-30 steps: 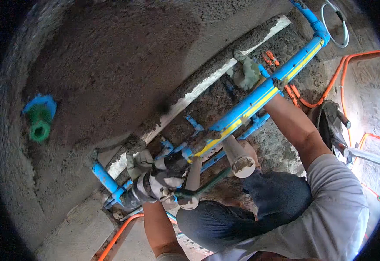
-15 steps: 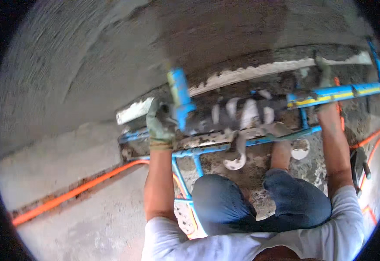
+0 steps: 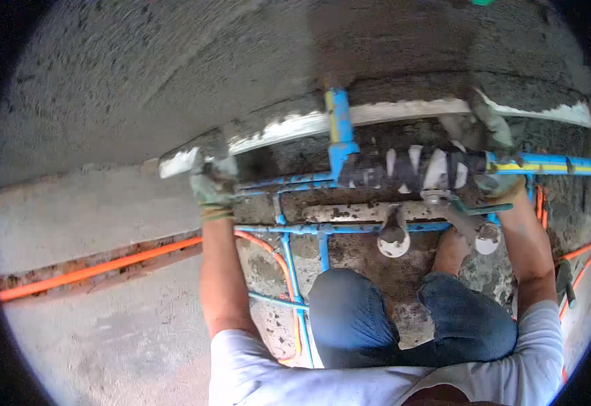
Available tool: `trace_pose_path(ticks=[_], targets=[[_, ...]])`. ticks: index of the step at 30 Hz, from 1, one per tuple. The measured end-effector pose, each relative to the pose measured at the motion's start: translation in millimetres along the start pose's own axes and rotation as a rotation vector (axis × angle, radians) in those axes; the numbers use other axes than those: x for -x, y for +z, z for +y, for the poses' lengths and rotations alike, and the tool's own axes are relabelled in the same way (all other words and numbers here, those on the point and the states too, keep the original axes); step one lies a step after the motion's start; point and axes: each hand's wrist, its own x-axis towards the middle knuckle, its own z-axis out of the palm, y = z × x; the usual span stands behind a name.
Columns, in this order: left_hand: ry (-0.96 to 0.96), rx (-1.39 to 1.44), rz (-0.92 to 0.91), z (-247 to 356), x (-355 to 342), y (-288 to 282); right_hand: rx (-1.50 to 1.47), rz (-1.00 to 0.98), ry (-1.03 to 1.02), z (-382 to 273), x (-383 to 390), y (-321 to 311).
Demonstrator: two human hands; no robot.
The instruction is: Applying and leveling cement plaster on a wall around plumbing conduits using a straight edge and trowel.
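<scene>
A long pale straightedge (image 3: 289, 126), smeared with wet mortar, lies against the grey plastered wall (image 3: 194, 81). Near its left end my left hand (image 3: 213, 184), in a dirty light glove, is closed around it. My right hand (image 3: 491, 125), also gloved and blurred, grips the bar farther right. The right forearm reaches up behind a blue pipe with a yellow stripe (image 3: 546, 164), which hides the wrist. Between my hands stand a short upright blue pipe (image 3: 338, 111) and a thick pipe length wrapped in black and white (image 3: 404, 169).
Thin blue pipes (image 3: 268, 229) cross just above my knees. Two round white pipe ends (image 3: 393, 243) stick out towards me. A green-handled tool (image 3: 490, 210) lies by the right pipe end. Orange conduit (image 3: 106, 268) runs along a groove at left.
Both hands and the straightedge have shifted left relative to the blue pipes. The whole view has also swung, so the pipes sit farther right in it.
</scene>
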Motion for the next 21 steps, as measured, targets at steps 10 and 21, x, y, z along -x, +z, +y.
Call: trace_pose_path(ticks=[10, 21], targets=[[-0.094, 0.154, -0.319, -10.5, 30.6, 44.3, 0.266, -0.012, -0.3, -29.6, 15.4, -18.4], [-0.152, -0.032, -0.22, -89.2, 95.0, 148.6, 0.121, -0.101, -0.584, -125.8, 19.5, -58.1]])
